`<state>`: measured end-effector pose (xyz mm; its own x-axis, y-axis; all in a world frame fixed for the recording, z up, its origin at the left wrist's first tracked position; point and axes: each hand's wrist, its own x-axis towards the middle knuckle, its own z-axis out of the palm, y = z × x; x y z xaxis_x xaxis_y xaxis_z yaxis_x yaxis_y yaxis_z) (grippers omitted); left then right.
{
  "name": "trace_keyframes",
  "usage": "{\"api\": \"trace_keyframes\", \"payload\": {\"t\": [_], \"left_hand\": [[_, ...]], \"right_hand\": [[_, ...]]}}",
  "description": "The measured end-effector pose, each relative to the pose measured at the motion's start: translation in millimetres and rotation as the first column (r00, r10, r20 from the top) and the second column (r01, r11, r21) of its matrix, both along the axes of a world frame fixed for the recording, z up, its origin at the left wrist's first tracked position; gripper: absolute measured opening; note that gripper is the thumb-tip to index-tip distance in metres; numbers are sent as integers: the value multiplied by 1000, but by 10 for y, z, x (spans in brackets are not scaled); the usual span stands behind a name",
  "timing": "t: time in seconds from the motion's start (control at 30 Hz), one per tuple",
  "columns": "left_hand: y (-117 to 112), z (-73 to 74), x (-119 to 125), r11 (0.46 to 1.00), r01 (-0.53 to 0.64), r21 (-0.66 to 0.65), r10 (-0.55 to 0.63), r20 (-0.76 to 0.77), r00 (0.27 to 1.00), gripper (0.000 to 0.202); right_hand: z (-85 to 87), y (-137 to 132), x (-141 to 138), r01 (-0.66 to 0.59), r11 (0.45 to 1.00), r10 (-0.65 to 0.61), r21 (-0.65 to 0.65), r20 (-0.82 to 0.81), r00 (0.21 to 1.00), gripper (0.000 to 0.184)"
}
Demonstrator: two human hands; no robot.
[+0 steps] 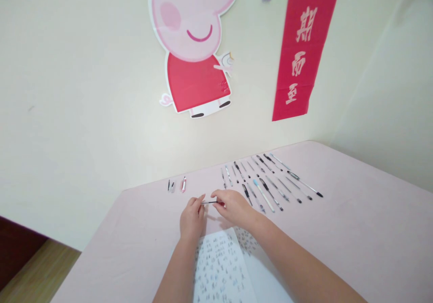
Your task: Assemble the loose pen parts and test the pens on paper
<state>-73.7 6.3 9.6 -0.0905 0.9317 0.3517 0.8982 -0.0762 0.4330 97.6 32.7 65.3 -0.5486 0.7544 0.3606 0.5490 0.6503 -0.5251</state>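
Observation:
Between my two hands, above the pink tabletop (135, 231), lies a slim pen (209, 202) with a clear and dark barrel, held nearly level. My left hand (192, 217) pinches its left end with thumb and fingers. My right hand (232, 205) is closed around its right end, so that end is hidden. Whether the pen is in one piece or two, I cannot tell. Below my wrists are handwritten paper sheets (219, 267). Right of my right hand, several pens and refills (267, 192) lie slanted in two rows.
At the back left lie a small pink and white item (183, 184) and small clear and black pieces (172, 186). Behind the table rises a pale wall (101, 113) with a cartoon pig cutout (199, 82) and a red banner (304, 55).

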Motion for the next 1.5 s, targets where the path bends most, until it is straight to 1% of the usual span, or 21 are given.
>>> {"api": "trace_keyframes", "payload": {"t": [0.13, 0.27, 0.33, 0.47, 0.63, 0.7, 0.8, 0.93, 1.03, 1.23, 1.37, 1.5], "left_hand": [[-13, 23, -12, 1000, -25, 15, 26, -63, 998, 34], [-14, 66, -37, 993, -7, 119, 27, -170, 985, 31], [-2, 68, -50, 989, 19, 146, 7, -181, 983, 29], [35, 20, -60, 986, 93, 138, -78, -109, 991, 31], [48, -21, -30, 975, 169, 143, -174, 23, 984, 36], [46, -22, -25, 974, 170, 151, -180, 59, 982, 35], [52, -35, -44, 979, 137, 151, -151, 91, 984, 33], [75, -92, -101, 991, 68, 114, -79, 91, 993, 24], [90, -135, -133, 998, 40, 53, -43, 59, 997, 19], [92, -149, -136, 997, 3, -72, -1, 27, 1000, 13], [87, -140, -134, 995, -14, -103, 18, 32, 999, 14], [83, -147, -138, 993, 0, -116, 3, 31, 1000, 15]], "right_hand": [[31, -21, 14, -32, 998, 29, -45, -63, 998, 27], [44, -17, 37, -57, 994, 46, -92, -117, 992, 25], [29, -3, 44, -61, 993, 48, -97, -135, 990, 24], [4, 14, 46, -69, 993, 56, -96, -131, 990, 23], [44, -12, 40, -50, 995, 44, -90, -72, 996, 23], [61, -16, 41, -45, 995, 39, -91, -58, 998, 24], [66, -1, 54, -32, 996, 28, -80, -47, 998, 24], [47, 32, 81, -12, 998, 9, -61, -58, 998, 25], [31, 55, 95, -6, 999, 2, -39, -81, 997, 25], [4, 82, 98, -3, 999, -2, -47, -104, 995, 34], [-23, 80, 82, 8, 998, -12, -63, -71, 997, 32], [-66, 91, 62, 17, 997, -21, -79, -47, 999, 29]]}}
